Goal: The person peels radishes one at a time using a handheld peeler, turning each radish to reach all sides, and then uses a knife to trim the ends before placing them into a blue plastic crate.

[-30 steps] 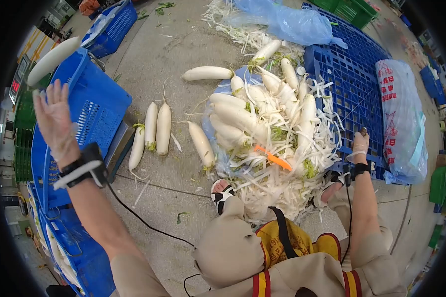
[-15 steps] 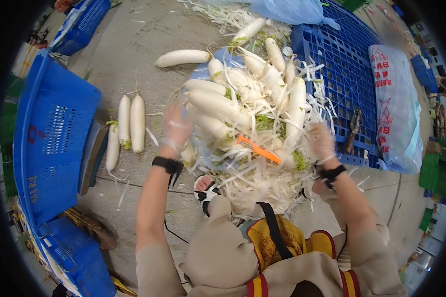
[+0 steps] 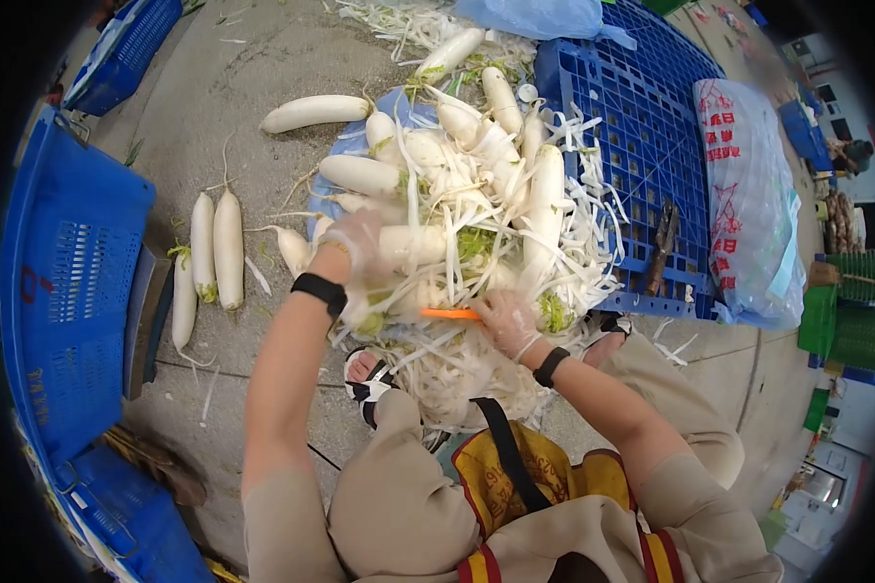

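Note:
My left hand, in a clear glove, is closed around the end of a white radish above the heap; motion blurs its fingers a little. In my gloved right hand is an orange peeler, its tip directed left below that radish. More white radishes, some with green leaf stubs, lie in the pile in front of me. Long pale peelings cover the ground between my feet and hang over the radishes.
Three radishes lie on the concrete at left, beside a large blue crate. To the right is a blue pallet bearing a knife-like dark tool and a bulky plastic bag with red print. A blue plastic bag lies at the top.
My right hand has come in from the right and taken hold of the orange peeler, which lay on the peelings. My left hand has moved onto a radish. The view has shifted slightly.

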Demonstrator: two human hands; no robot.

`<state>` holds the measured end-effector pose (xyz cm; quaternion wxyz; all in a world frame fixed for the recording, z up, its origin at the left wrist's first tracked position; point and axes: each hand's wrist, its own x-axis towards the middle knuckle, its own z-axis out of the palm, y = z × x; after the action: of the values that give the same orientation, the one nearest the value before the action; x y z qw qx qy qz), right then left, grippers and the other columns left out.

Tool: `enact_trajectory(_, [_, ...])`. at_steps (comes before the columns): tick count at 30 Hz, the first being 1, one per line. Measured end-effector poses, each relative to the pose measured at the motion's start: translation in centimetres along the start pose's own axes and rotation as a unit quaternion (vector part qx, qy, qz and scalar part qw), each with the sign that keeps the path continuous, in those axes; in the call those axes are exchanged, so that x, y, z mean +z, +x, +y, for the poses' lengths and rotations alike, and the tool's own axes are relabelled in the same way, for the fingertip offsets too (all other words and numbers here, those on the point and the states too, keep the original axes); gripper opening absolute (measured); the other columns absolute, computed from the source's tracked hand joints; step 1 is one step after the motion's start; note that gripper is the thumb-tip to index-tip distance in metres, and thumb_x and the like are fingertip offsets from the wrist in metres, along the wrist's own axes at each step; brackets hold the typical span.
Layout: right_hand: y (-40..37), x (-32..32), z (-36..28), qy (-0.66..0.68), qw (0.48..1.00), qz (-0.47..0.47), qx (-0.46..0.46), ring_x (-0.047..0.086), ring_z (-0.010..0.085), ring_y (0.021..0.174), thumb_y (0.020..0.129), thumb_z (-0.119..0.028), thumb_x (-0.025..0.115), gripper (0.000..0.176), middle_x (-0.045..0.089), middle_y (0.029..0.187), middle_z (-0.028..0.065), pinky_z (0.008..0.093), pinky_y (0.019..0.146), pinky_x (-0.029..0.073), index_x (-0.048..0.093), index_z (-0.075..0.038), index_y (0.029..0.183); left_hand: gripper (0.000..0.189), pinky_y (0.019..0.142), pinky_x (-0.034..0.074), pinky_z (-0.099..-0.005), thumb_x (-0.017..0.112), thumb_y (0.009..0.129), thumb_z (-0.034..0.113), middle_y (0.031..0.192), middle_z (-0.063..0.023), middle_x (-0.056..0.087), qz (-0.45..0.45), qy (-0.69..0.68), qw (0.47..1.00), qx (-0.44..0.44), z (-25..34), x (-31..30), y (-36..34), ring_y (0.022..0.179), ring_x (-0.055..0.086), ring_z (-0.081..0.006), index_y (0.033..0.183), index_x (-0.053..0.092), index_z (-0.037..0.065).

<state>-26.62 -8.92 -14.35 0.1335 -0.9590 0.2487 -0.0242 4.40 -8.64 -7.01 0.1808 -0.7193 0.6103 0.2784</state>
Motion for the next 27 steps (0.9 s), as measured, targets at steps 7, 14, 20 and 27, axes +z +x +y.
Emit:
enact_trajectory(7, [0.2,-0.6,-1.2,0.048,0.998,0.009,0.036,0.055,0.0282,0.088,0.072,-0.016,0.061,0.030,0.057,0.088,0.0103,0.0399,0.079,0.042,0.057,-0.009,0.101,0.070,0.083,0.049,-0.0379,0.079,0.055,0.044,0.102,-0.0207,0.064,0.051,-0.189,0.981,-0.004,-2.9,6.6,-4.7,0.095,0.062,-0.0340,0.110,0.058,0.006])
enact_trajectory(14, [-0.2,-3.0,-0.5,0.246,0.951,-0.023,0.187,0.059,0.0399,0.077,0.081,-0.018,0.055,0.029,0.060,0.083,0.0216,0.0452,0.069,0.047,0.054,-0.007,0.109,0.053,0.078,0.050,-0.0385,0.075,0.063,0.032,0.098,-0.0194,0.064,0.120,-0.335,0.934,-0.027,-2.2,7.4,-10.6,0.090,0.062,-0.0355,0.105,0.059,0.003])
enact_trajectory(20, [1.2,-2.0,0.7,0.297,0.927,0.032,0.228,0.060,0.0399,0.082,0.086,-0.020,0.052,0.034,0.062,0.089,0.0234,0.0431,0.071,0.048,0.051,-0.010,0.118,0.052,0.068,0.052,-0.0414,0.074,0.063,0.026,0.088,-0.0143,0.058,0.209,-0.110,0.972,-0.018,-0.9,2.6,-17.5,0.077,0.062,-0.0350,0.106,0.056,0.003])
enact_trajectory(27, [4.4,-4.0,-1.4,0.287,0.909,0.062,0.296,0.059,0.0402,0.079,0.086,-0.011,0.050,0.032,0.061,0.085,0.0224,0.0444,0.072,0.047,0.050,-0.002,0.116,0.055,0.063,0.051,-0.0383,0.074,0.062,0.016,0.088,-0.0140,0.056,0.254,-0.023,0.966,0.035,1.1,2.1,-16.3,0.075,0.061,-0.0314,0.111,0.053,0.003])
